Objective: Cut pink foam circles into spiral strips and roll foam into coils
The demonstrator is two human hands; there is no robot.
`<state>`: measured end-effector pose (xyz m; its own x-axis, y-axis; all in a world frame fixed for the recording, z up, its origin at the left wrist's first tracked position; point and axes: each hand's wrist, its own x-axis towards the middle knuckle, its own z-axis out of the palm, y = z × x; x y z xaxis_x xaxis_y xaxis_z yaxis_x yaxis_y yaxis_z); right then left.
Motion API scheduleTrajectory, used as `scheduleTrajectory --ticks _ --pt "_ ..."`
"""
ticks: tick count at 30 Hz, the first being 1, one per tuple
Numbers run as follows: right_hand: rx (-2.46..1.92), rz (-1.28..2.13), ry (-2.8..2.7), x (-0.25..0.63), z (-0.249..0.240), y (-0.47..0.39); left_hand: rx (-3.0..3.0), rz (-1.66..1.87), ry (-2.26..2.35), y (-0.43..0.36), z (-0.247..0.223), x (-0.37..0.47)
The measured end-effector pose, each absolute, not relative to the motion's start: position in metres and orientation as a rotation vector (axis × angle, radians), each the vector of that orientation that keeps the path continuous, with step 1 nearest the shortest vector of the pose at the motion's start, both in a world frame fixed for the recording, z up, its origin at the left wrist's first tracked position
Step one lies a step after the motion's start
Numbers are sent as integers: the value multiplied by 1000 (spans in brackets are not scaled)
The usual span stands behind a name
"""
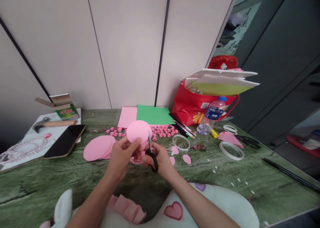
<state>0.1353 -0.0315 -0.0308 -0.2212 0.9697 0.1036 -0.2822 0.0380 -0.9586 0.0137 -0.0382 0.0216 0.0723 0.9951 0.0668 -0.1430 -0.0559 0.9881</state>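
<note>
Between thumb and fingers my left hand (123, 153) pinches a round pink paper disc (137, 131), held up above the table. My right hand (158, 158) is closed around black-handled scissors (154, 161), whose blades stand upright at the disc's right edge. A stack of pink paper circles (98, 148) lies just left of my left hand. To the right of my right hand are a few pink petal-shaped paper pieces (186, 159). Rows of small pink rose-like balls (165, 131) sit behind both hands, partly hidden by the disc.
A black phone (65, 141), a hammer (53, 123) and bead strings (25, 149) lie at left. Green paper (155, 114) rests at the back. On the right are a water bottle (212, 116), a red bag (185, 103) and tape rolls (231, 150). A plush cushion (215, 204) is in front.
</note>
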Motion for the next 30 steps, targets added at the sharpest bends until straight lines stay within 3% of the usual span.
scheduleTrajectory --ticks 8,30 --pt "-787 1398 -1243 136 -26 -33 1205 1247 1231 -35 19 13" --pt "-762 1382 -1248 139 -29 -30 1193 1264 1181 -35 20 11"
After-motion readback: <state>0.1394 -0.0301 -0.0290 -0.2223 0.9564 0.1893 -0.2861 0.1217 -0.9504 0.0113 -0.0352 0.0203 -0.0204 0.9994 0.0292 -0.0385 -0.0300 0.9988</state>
